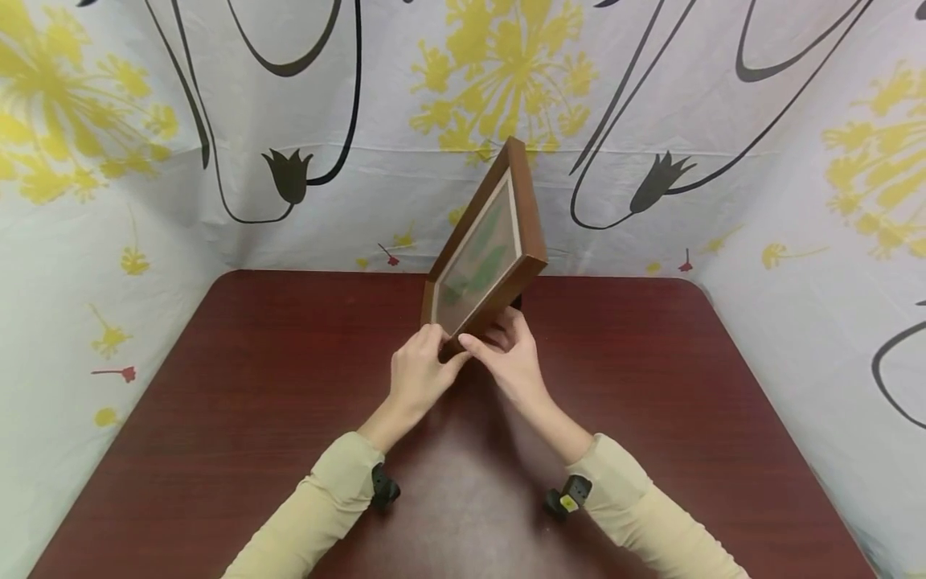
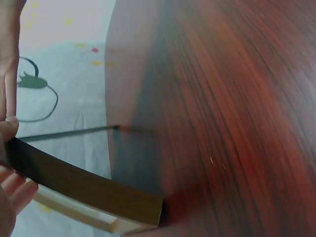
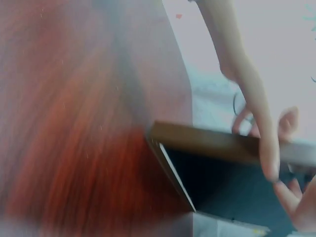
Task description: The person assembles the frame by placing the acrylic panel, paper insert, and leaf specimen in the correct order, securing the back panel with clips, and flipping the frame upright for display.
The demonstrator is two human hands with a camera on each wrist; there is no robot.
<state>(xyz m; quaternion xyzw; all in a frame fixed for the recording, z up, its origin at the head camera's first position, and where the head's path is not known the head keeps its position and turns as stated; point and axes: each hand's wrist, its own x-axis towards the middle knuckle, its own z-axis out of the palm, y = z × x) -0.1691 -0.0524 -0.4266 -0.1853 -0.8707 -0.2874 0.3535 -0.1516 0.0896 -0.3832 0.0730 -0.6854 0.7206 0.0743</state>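
Frame (image 1: 483, 256) of brown wood, tilted, in the middle of my smooth red-brown table (image 1: 217, 418).
My left hand (image 1: 418, 376) and right hand (image 1: 510, 362) pinch its near corner; flowery cloth (image 1: 108, 161) hangs behind.

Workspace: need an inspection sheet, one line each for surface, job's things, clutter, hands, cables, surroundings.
Surface: dark red wood-grain table, rounded far corners.
Job's things: brown wooden picture frame with a green leaf picture, tilted up on its near corner.
Clutter: nothing seen.
Hands: left hand and right hand both grip the frame's near corner; beige sleeves.
Cables: nothing seen; small black wrist-worn cameras at both cuffs.
Surroundings: white cloth backdrop with yellow flowers and black curved lines on three sides.
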